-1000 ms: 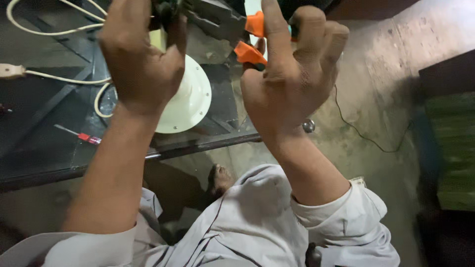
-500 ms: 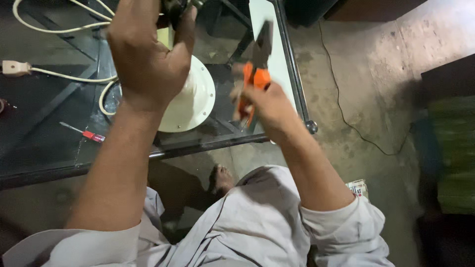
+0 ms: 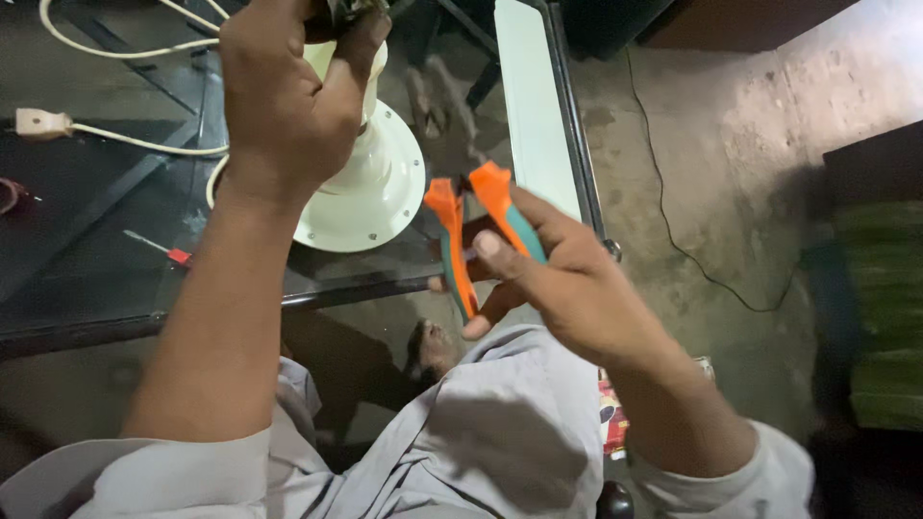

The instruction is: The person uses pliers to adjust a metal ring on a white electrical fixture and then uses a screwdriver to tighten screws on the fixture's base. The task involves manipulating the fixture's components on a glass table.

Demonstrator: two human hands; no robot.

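My left hand [image 3: 288, 106] is raised at the top of the view, closed around the upper part of a cream-white device with a round flanged base [image 3: 370, 187] that stands on the dark glass table [image 3: 87, 259]. What lies under my fingers is hidden. My right hand [image 3: 562, 274] is lower and to the right, near my lap, gripping a pair of pliers [image 3: 471, 235] with orange and teal handles. The handle ends point up and left; the jaws are hidden in my palm.
A white cable with a plug [image 3: 38, 123] runs across the table's left side. A small red-handled screwdriver [image 3: 159, 248] lies near the front edge. A long white panel [image 3: 534, 106] lies along the table's right rim. A black cord [image 3: 673, 240] trails over the concrete floor.
My right hand has come down and toward me with the pliers, away from the device, and the pliers have turned so the handles point up. My left hand keeps its grip on the device.
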